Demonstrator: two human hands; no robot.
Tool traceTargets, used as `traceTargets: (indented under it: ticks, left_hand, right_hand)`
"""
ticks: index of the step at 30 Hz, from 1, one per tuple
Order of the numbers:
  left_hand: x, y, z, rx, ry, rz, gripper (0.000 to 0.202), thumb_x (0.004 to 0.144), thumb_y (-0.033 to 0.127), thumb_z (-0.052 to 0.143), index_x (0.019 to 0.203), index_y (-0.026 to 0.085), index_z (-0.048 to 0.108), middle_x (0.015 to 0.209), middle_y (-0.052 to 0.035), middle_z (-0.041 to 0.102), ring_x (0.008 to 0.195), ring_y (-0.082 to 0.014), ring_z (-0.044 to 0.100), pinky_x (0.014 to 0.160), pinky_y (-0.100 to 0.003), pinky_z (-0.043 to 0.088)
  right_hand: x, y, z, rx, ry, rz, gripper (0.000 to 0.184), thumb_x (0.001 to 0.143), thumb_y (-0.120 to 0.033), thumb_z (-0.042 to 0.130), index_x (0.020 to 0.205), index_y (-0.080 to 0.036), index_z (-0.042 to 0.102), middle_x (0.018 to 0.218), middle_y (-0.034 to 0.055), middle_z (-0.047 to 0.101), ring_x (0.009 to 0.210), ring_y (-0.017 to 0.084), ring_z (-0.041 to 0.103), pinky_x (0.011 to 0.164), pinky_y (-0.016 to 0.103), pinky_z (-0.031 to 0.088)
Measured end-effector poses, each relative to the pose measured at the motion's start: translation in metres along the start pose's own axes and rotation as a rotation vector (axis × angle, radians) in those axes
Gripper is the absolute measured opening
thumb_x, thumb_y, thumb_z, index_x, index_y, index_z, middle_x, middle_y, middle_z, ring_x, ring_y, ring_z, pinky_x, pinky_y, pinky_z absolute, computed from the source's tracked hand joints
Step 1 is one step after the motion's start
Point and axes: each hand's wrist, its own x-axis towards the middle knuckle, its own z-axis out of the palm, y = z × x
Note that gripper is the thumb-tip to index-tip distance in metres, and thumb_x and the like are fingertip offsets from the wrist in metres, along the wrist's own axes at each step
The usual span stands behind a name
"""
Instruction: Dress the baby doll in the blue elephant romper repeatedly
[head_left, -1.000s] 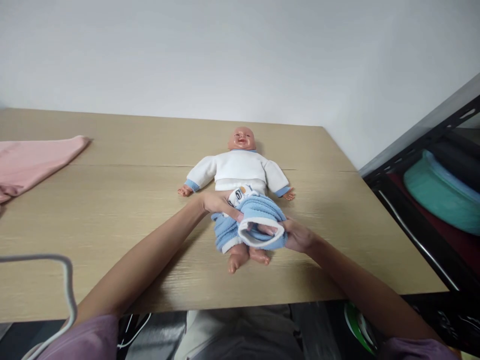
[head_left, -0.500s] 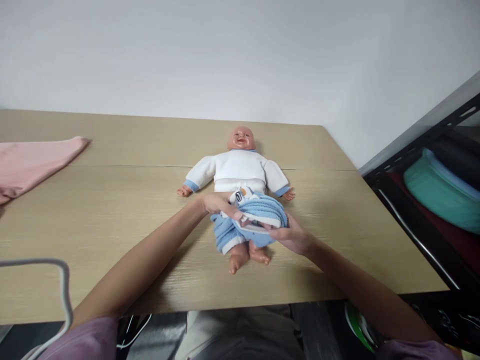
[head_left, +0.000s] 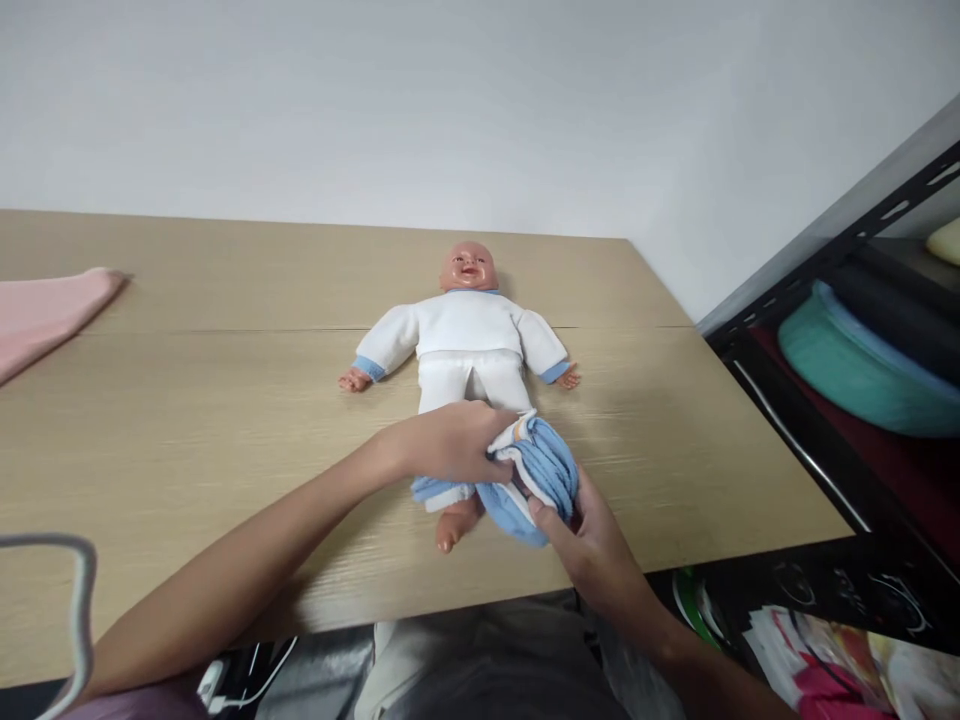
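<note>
A baby doll (head_left: 469,322) lies on its back, head toward the wall, in a white top with blue cuffs and white trousers that turn blue near the feet. Over its lower legs, both my hands grip a bunched blue cloth garment (head_left: 553,465) with white trim and an orange mark; its exact kind is not clear. My left hand (head_left: 461,440) pinches the garment's white edge from the left. On the right side, my right hand (head_left: 589,525) is wrapped around the folds, thumb at the opening. One doll foot (head_left: 456,525) shows; the other is hidden behind the garment.
Pink cloth (head_left: 52,315) lies at the table's left. A grey cable (head_left: 86,600) curves at the lower left. To the right, a black rack (head_left: 795,440) holds a teal basin (head_left: 862,365). The wooden table (head_left: 225,400) meets the wall behind.
Both hands have brought the garment lower and to the right of the doll's legs, tilting it. The doll's white trouser legs are now uncovered. The view has shifted slightly.
</note>
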Motion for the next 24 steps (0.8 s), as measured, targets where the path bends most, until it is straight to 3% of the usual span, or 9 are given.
traceTargets:
  ticks: [3, 5, 9, 12, 16, 19, 24]
  left_hand:
    - [-0.003, 0.008, 0.006, 0.194, -0.033, -0.119, 0.020, 0.092, 0.036, 0.075, 0.101, 0.019, 0.072, 0.090, -0.0079, 0.078, 0.077, -0.0253, 0.070, 0.066, -0.034, 0.042]
    - [-0.004, 0.012, 0.009, 0.257, -0.065, -0.160, 0.023, 0.091, 0.036, 0.078, 0.104, 0.018, 0.073, 0.092, -0.0099, 0.079, 0.078, -0.0273, 0.072, 0.065, -0.035, 0.040]
    - [-0.003, 0.017, 0.013, 0.262, -0.098, -0.149, 0.018, 0.093, 0.033, 0.078, 0.102, 0.018, 0.075, 0.091, -0.0093, 0.081, 0.076, -0.0268, 0.073, 0.066, -0.036, 0.040]
    - [-0.001, 0.018, 0.015, 0.210, -0.074, -0.091, 0.012, 0.095, 0.032, 0.075, 0.096, 0.020, 0.077, 0.094, -0.0082, 0.083, 0.082, -0.0260, 0.075, 0.072, -0.036, 0.046]
    - [0.003, 0.015, 0.019, 0.222, -0.034, -0.090, 0.021, 0.090, 0.035, 0.078, 0.105, 0.020, 0.077, 0.105, -0.0092, 0.082, 0.095, -0.0281, 0.077, 0.079, -0.036, 0.051]
    - [0.004, 0.012, 0.023, 0.240, -0.030, -0.156, 0.029, 0.089, 0.042, 0.078, 0.106, 0.018, 0.074, 0.103, -0.0100, 0.080, 0.091, -0.0290, 0.075, 0.075, -0.037, 0.050]
    - [0.002, 0.011, 0.025, 0.064, 0.009, -0.217, 0.042, 0.084, 0.044, 0.083, 0.113, 0.019, 0.065, 0.101, -0.0084, 0.078, 0.089, -0.0284, 0.073, 0.070, -0.035, 0.046]
  right_hand:
    - [-0.007, 0.011, 0.000, -0.152, 0.102, -0.059, 0.043, 0.093, -0.037, 0.073, 0.133, -0.022, 0.070, 0.127, 0.0116, 0.081, 0.118, 0.032, 0.078, 0.100, 0.045, 0.066]
    - [-0.007, 0.016, -0.003, -0.325, 0.211, -0.182, 0.030, 0.090, -0.034, 0.072, 0.117, -0.021, 0.072, 0.113, 0.0105, 0.080, 0.107, 0.032, 0.076, 0.093, 0.045, 0.065]
    - [-0.010, 0.023, -0.008, -0.606, 0.397, -0.430, 0.018, 0.089, -0.030, 0.066, 0.105, -0.022, 0.067, 0.096, 0.0073, 0.072, 0.092, 0.030, 0.071, 0.084, 0.044, 0.058]
    - [-0.014, 0.028, -0.008, -0.684, 0.425, -0.473, 0.013, 0.090, -0.028, 0.064, 0.103, -0.023, 0.064, 0.086, 0.0033, 0.067, 0.080, 0.026, 0.066, 0.074, 0.039, 0.053]
    - [-0.017, 0.032, -0.004, -0.575, 0.412, -0.407, 0.011, 0.089, -0.027, 0.065, 0.100, -0.024, 0.064, 0.096, 0.0056, 0.068, 0.087, 0.026, 0.068, 0.077, 0.038, 0.057]
    - [-0.019, 0.037, 0.000, -0.332, 0.348, -0.243, 0.026, 0.092, -0.030, 0.066, 0.115, -0.021, 0.069, 0.120, 0.0121, 0.072, 0.104, 0.027, 0.074, 0.083, 0.037, 0.063]
    - [-0.016, 0.048, 0.004, 0.043, 0.246, 0.018, 0.040, 0.100, -0.045, 0.068, 0.131, -0.019, 0.068, 0.124, 0.0126, 0.082, 0.114, 0.029, 0.079, 0.099, 0.039, 0.066]
